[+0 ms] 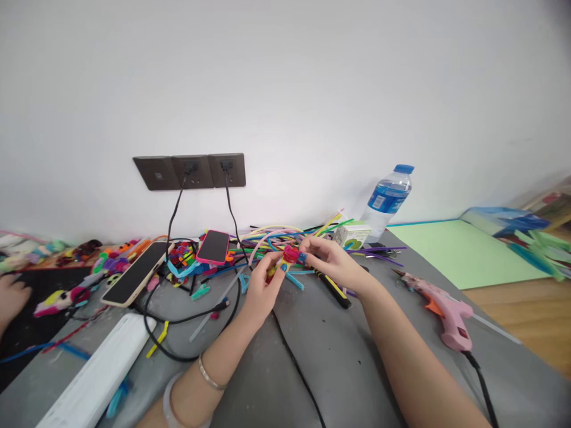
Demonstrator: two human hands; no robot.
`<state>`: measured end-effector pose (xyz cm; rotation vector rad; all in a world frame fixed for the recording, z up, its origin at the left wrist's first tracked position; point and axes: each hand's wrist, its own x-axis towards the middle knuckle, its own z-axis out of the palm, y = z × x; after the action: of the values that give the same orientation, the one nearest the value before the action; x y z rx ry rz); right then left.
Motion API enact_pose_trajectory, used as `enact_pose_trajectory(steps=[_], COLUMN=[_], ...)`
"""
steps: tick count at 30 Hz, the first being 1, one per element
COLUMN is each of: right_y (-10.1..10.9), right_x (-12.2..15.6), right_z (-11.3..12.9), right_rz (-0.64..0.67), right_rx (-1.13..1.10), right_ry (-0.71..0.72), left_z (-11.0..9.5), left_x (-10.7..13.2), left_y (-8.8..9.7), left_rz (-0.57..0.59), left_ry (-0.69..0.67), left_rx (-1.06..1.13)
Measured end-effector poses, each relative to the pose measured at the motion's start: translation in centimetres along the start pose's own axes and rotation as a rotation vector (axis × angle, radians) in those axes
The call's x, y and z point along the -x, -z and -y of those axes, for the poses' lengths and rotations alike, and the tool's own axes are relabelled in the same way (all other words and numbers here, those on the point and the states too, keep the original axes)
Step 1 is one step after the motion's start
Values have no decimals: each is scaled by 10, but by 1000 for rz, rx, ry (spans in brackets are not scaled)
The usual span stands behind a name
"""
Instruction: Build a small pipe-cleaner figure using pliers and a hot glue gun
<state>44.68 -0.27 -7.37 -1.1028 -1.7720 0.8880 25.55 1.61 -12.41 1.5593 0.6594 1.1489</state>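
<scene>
Between my two hands is a small fuzzy pipe-cleaner piece [291,254], red on top with yellow below. My left hand [264,284] is closed around its lower left side, thumb pressed against it. The fingers of my right hand [332,260] pinch the red part from the right; their far side is hidden. Behind and under the hands lies a pile of loose pipe cleaners [279,233] in many colours. A black and yellow craft knife [333,290] rests on the grey table below my right hand.
A pink glue gun [446,312] lies at the right, its cord trailing forward. A water bottle [387,201] and a small box [351,234] stand at the back. Phones [138,273], black cables [172,321] and a white power strip [100,374] lie left. Another person's hand [13,297] shows far left.
</scene>
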Motion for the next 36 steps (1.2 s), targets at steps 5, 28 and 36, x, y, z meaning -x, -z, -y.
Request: enact_pose_trajectory(steps=[5,28,36], right_y=[1,2,2], right_x=[0,0,1], right_z=[0,5,5], right_rz=[4,2,0], right_rx=[31,66,67], right_ry=[13,27,20], left_z=[1,2,2], left_x=[-1,-2,0], left_y=[0,1,1], left_rz=[-6,-1,-1], left_ry=[-2,12,2], left_rx=[0,-6,-12])
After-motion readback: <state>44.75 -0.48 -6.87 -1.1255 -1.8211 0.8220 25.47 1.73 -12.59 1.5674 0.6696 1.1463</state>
